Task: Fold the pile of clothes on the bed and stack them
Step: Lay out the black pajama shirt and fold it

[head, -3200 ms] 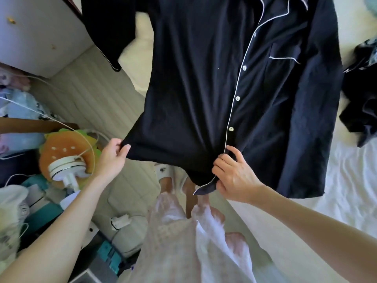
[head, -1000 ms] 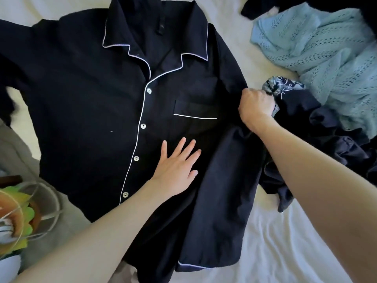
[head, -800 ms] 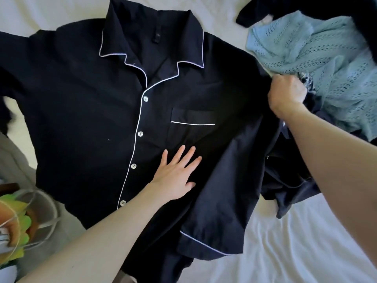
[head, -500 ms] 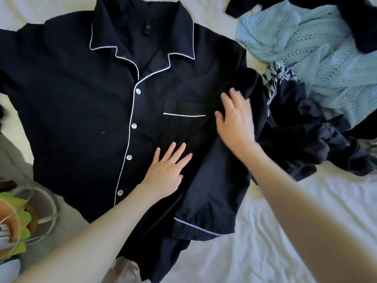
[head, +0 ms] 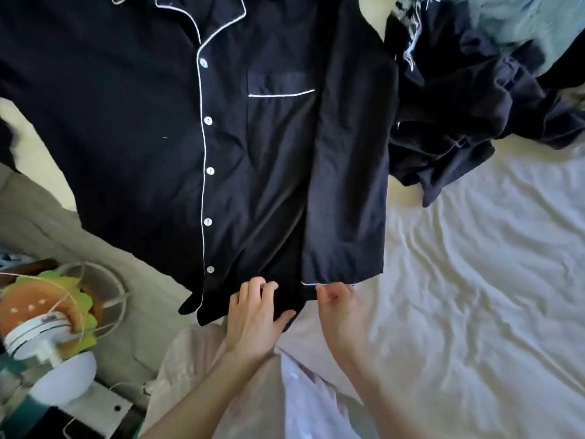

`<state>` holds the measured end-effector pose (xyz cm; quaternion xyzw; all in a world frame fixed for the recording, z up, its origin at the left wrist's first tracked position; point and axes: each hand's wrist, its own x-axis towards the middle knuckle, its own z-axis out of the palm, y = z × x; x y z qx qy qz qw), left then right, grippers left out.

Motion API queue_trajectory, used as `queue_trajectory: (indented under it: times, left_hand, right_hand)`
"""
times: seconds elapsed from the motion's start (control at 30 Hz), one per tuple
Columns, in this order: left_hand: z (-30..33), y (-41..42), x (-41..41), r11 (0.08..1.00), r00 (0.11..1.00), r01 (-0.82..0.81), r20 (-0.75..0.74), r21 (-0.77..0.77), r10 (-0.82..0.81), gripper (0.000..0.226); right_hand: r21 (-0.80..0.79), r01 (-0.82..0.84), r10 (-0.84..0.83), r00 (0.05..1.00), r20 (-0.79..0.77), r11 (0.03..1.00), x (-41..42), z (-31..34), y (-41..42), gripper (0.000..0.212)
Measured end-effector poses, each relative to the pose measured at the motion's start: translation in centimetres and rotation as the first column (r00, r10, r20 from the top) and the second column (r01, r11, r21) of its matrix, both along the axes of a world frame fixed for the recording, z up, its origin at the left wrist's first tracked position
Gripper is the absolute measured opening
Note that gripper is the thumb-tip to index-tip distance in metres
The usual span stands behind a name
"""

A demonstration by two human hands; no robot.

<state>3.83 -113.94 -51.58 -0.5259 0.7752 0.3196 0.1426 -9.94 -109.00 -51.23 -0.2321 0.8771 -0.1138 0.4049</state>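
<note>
Off to the left of your left hand (head: 253, 315), below the bed's edge, a burger-shaped cushion (head: 47, 308) and a small white fan (head: 38, 337) sit on the cluttered floor, out of the work. Your left hand has its fingers curled on the hem of the black pajama shirt (head: 152, 122), thumb tucked under the cloth, likely to keep the hem from creeping. The shirt lies face up, buttoned, on the white bed (head: 474, 280). Just right of it, your right hand (head: 340, 308) touches the cuff of the sleeve (head: 348, 185) folded down the shirt's side; whether it pinches or only presses, I cannot tell. Up and right of that hand waits the pile of clothes (head: 474, 90).
</note>
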Motion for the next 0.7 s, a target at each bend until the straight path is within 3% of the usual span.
queue_trajectory:
  times: [0.1, 0.2, 0.3, 0.4, 0.5, 0.6, 0.7]
  left_hand:
    - [-1.0, 1.4, -0.6, 0.998, 0.985, 0.028, 0.167, 0.063, -0.038, 0.062]
    - [-1.8, 1.4, -1.0, 0.998, 0.98, 0.062, 0.191, -0.004, -0.061, 0.033]
    - [-2.1, 1.0, -0.5, 0.999, 0.999, -0.043, 0.016, 0.034, 0.042, 0.012]
    - [-1.6, 1.1, 1.3, 0.944, 0.931, -0.211, -0.243, 0.254, 0.274, 0.007]
    - [-0.3, 1.6, 2.7, 0.902, 0.914, -0.167, -0.28, 0.397, 0.292, 0.026]
    - [0.8, 1.8, 1.8, 0.899, 0.899, -0.126, -0.335, 0.419, 0.283, 0.021]
    - [1.8, 1.4, -0.1, 0.87, 0.925, -0.007, -0.328, 0.493, 0.193, 0.01]
  right_hand:
    - [0.11, 0.073, -0.09, 0.982, 0.163, 0.991, 1.5, -0.1, 1.7, 0.023]
    - [0.076, 0.172, -0.186, 0.941, 0.283, 0.982, 1.7, -0.5, 2.0, 0.016]
    - [0.073, 0.23, -0.241, 0.909, 0.339, 0.97, 1.3, -0.9, 1.2, 0.034]
    - [0.091, 0.279, -0.292, 0.874, 0.39, 0.956, 1.5, -0.7, 0.4, 0.035]
    - [0.069, 0.38, -0.362, 0.791, 0.493, 0.923, 1.5, -0.3, 0.7, 0.024]
    - [0.005, 0.567, -0.451, 0.649, 0.613, 0.823, 1.0, 0.8, 2.7, 0.018]
    - [-0.04, 0.679, -0.574, 0.649, 0.499, 0.733, 0.0, 1.8, 5.3, 0.027]
